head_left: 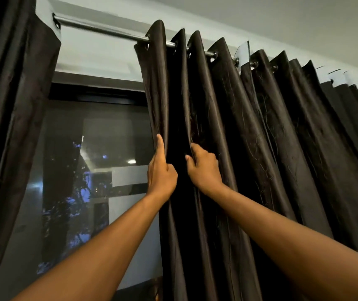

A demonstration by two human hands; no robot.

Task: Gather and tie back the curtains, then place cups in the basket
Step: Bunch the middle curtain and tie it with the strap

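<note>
- Dark brown, satiny fabric fills both my hands: my left hand (161, 172) pinches the leading edge of the right curtain (249, 148), thumb stretched up along the hem and the other fingers curled round the first fold.
- My right hand (204, 168) grips the next fold just beside it, fingers tucked into the pleat.
- That curtain hangs by eyelets from a metal rod (99, 29), its pleats bunched towards the right.
- A second dark curtain (10, 116) hangs at the far left, well apart.
- Between them I see a dark window (91, 170) with blurred reflections.
- Above are a pale wall (99, 53) and ceiling (282, 20).
</note>
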